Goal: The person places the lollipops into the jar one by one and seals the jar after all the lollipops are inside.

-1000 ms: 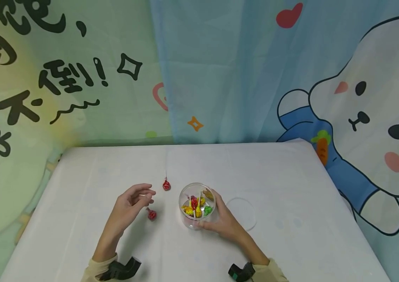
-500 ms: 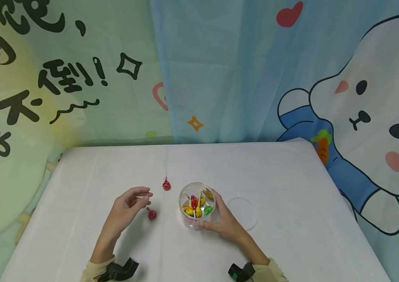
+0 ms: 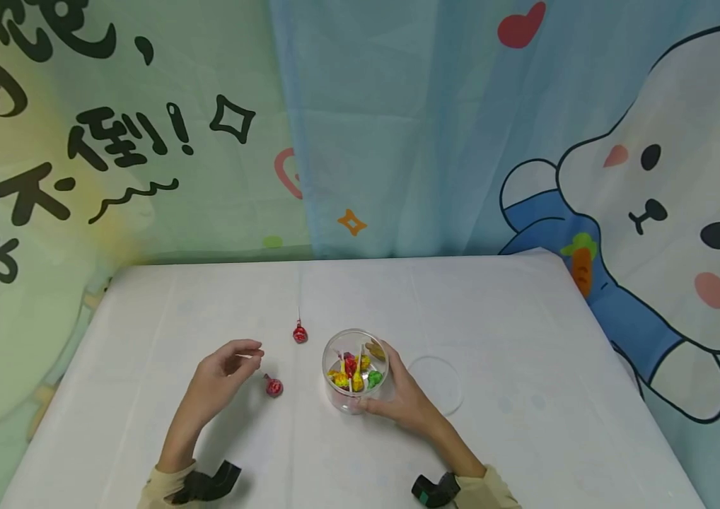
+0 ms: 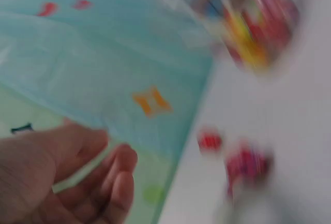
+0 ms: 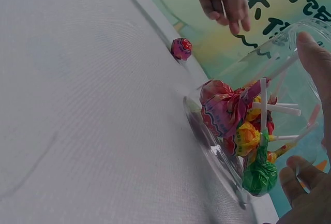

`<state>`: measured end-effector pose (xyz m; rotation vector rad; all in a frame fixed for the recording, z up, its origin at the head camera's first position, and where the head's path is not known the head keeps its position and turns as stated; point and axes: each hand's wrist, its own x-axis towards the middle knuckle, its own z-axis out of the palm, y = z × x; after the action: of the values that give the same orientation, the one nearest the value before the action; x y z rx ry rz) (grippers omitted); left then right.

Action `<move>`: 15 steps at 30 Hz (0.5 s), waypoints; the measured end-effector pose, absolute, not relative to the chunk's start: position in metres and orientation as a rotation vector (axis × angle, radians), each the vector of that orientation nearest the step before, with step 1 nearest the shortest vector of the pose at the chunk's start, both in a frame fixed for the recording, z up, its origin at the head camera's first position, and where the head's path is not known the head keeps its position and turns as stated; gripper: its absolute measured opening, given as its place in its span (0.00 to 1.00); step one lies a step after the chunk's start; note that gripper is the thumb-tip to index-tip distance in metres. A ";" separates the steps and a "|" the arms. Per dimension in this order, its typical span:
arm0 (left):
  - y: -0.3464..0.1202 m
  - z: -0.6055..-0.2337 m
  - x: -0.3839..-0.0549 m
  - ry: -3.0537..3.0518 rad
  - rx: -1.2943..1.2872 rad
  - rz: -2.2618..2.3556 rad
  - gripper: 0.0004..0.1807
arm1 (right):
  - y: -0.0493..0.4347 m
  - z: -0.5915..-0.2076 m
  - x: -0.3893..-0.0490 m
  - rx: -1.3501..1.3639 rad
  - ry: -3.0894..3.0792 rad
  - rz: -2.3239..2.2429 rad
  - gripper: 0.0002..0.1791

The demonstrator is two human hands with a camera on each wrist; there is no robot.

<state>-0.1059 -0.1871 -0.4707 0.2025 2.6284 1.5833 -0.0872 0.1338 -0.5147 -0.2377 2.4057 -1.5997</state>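
My right hand [image 3: 401,396] grips a clear round jar [image 3: 342,404] that stands upright on the table. Inside the jar lie several wrapped lollipops, among them a green one [image 5: 260,176] and a yellow one [image 5: 245,138], white sticks pointing various ways. Left of the jar, a red lollipop [image 3: 274,387] rests on the table, with another red lollipop [image 3: 299,334] farther back. My left hand [image 3: 223,375] hovers left of the nearer one, apart from it, fingers loosely bent and holding nothing. The left wrist view is blurred.
A clear circular lid-like piece [image 3: 460,387] lies right of the jar, partly behind my right hand. The white-covered table [image 3: 525,424] ends at a printed curtain [image 3: 385,127] along the back.
My left hand has drawn back to the left and slightly down, away from the nearer red lollipop. My right hand and the jar have stayed in place.
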 end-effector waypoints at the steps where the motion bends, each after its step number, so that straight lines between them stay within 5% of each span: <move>1: -0.189 -0.474 -0.109 2.685 0.250 1.525 0.15 | 0.134 -0.515 -0.087 -0.237 2.407 -1.598 0.58; 15: -0.200 -0.507 -0.126 2.810 0.495 1.235 0.14 | 0.134 -0.513 -0.087 -0.226 2.378 -1.624 0.58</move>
<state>-0.1255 -0.1996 -0.5070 0.4954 2.8103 1.2346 -0.0871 0.1343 -0.5135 -0.2259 2.3776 -1.6236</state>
